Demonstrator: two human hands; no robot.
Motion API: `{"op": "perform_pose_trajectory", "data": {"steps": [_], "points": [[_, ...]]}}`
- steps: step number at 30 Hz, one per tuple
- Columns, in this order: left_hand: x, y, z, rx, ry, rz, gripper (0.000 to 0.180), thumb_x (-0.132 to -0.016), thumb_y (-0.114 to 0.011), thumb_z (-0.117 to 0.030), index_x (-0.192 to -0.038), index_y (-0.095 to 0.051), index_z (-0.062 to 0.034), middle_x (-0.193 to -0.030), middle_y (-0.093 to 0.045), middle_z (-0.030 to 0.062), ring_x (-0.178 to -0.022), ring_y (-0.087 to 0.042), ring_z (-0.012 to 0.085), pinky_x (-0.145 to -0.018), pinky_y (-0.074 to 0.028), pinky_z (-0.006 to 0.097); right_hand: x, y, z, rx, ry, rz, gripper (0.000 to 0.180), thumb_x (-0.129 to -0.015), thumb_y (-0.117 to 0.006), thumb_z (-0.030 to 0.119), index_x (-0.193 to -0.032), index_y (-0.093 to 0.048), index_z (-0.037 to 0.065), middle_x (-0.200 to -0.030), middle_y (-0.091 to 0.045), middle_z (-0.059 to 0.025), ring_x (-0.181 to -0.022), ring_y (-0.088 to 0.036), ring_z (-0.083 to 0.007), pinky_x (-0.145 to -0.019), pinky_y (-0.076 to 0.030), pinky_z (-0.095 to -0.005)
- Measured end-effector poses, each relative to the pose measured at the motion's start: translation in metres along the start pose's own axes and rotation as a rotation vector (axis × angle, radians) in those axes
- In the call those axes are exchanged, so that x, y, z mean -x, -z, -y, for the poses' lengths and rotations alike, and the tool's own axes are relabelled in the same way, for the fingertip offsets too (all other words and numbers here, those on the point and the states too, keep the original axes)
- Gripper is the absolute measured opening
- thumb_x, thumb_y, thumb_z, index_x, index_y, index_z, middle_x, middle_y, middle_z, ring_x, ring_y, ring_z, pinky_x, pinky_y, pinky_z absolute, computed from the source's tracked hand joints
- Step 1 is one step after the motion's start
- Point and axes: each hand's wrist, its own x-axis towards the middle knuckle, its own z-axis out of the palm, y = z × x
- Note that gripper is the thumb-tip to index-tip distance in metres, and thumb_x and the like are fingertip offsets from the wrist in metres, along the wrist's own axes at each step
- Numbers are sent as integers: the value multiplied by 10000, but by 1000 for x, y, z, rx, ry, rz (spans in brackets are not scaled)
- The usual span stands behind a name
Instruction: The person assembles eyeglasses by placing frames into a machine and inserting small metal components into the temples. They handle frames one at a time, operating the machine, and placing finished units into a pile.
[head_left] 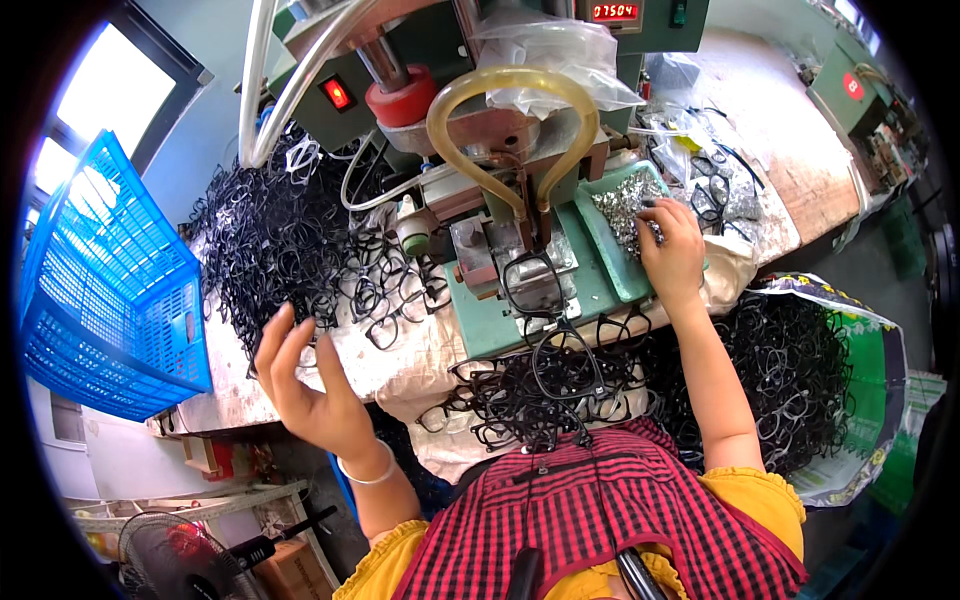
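My left hand is raised beside a big heap of black eyeglass frames; its fingers are spread and nothing is in them. At the right, my right hand reaches into a green tray with small shiny metal parts. Its fingers are bent together over the parts, and whatever they pinch is too small to make out. Between my hands stands a green press machine. One black eyeglass frame sits at its metal block, below two electrode-like prongs with a yellowish hose looped above.
More black frames lie on the cloth before me. A lined sack of frames stands at the right. At the left are a blue plastic basket and a fan. A clear plastic bag hangs on the machine.
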Motion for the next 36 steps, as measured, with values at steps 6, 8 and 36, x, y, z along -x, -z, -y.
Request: {"op": "perform_pose_trajectory", "data": {"steps": [6, 8, 36], "points": [[62, -78, 98, -701, -57, 741, 459, -714, -855, -224, -1120, -702, -74, -1508, -493, 184, -1309, -493, 373, -1157, -322, 513, -5, -8, 3, -204, -74, -26, 122, -825, -753, 108, -931, -780, 55, -954, -748, -111, -903, -692, -288, -836, -531, -359], [91, -82, 138, -543, 36, 585, 264, -691, -824, -166, -938, -748, -113, -1448, -560, 170, -1197, -555, 400, -1095, -388, 489, 3, 1, 4, -359, -230, -56, 119, -854, -742, 99, -954, -780, 47, -953, -752, -104, -890, -697, -249, -824, -527, -332], [89, -117, 98, 1185, 1131, 38, 106, -997, -479, -201, -965, -505, -103, -846, -630, 81, -661, -577, 155, -525, -451, 255, -15, 8, 125, -929, -308, 90, 449, -793, -741, -3, -1212, -581, -25, -930, -695, -47, -873, -659, -117, -832, -509, -274]]}}
